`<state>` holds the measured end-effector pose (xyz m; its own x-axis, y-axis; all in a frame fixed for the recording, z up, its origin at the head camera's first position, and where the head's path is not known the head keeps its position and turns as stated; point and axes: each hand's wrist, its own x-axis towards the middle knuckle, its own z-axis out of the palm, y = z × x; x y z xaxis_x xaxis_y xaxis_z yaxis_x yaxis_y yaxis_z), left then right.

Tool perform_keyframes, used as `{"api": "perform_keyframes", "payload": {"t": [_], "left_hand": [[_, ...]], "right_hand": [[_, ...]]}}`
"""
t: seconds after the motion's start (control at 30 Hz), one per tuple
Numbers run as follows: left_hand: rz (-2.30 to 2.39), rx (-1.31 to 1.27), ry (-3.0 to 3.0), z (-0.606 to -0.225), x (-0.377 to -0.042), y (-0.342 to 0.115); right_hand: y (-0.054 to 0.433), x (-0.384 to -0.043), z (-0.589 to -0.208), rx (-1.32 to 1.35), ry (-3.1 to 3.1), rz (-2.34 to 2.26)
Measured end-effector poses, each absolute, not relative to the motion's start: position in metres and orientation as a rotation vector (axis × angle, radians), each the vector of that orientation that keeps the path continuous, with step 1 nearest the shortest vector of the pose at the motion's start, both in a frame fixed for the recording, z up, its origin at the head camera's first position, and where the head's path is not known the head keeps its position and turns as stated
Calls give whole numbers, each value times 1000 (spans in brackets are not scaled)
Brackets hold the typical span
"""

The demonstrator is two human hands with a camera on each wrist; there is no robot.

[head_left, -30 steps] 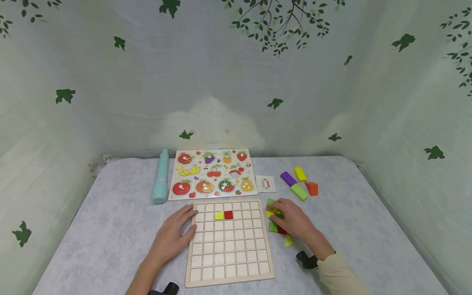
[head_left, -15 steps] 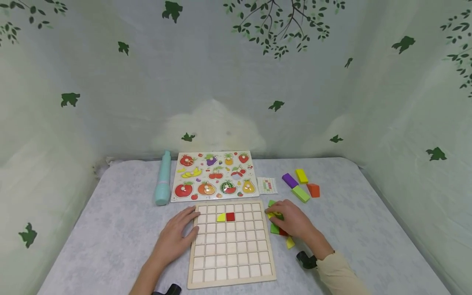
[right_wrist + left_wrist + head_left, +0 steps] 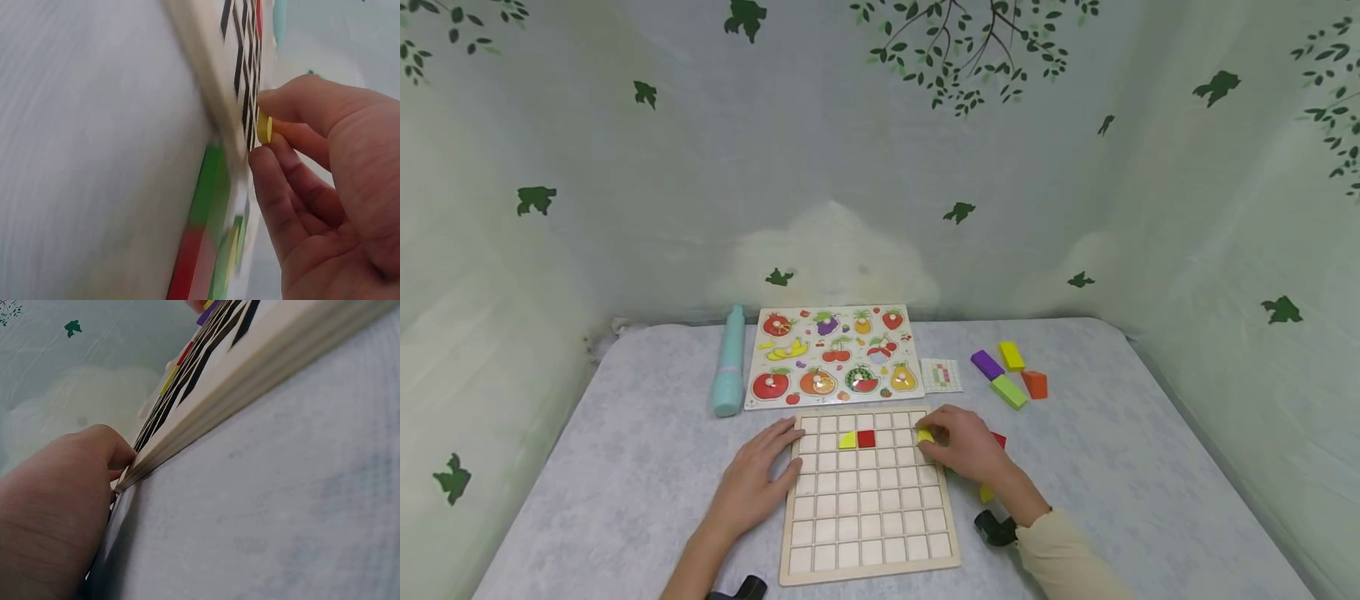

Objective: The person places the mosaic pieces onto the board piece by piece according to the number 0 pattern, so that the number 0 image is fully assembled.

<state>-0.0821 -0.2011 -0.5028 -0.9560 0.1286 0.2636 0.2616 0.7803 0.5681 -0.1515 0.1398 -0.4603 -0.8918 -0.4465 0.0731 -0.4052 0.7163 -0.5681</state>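
Observation:
A wooden grid board [image 3: 868, 505] lies on the table with a yellow piece [image 3: 847, 440] and a red square [image 3: 867, 438] side by side in its second row. My left hand [image 3: 756, 479] rests on the board's left edge, fingers extended. Over the board's upper right part, my right hand [image 3: 966, 446] pinches a small yellow block [image 3: 264, 128] between thumb and fingers. In the right wrist view, a green block [image 3: 206, 187] and a red block [image 3: 187, 262] lie beside the board's right edge. In the head view, my right hand hides much of that pile.
Behind the board lie a fruit puzzle [image 3: 808, 367] and a small pattern card [image 3: 941, 376]. A turquoise bottle-shaped object [image 3: 728, 362] lies at left. Purple [image 3: 987, 365], yellow [image 3: 1011, 356], light green [image 3: 1008, 392] and orange [image 3: 1034, 384] blocks sit at back right.
My right hand has moved left from the pile onto the board's right side, bringing a yellow block. A red block now shows behind it. My left hand stays on the board edge.

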Motion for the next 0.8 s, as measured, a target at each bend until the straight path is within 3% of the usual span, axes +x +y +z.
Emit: {"api": "perform_keyframes", "payload": {"t": [0.57,0.8], "left_hand": [[-925,-319,-2743,-505,-80,-201],[-924,-307,-2751,-503,-81,-200]], "right_hand": [[94,-157,-467,-795,2747,-915],[86,-157,-461,-687,2741,-920]]}}
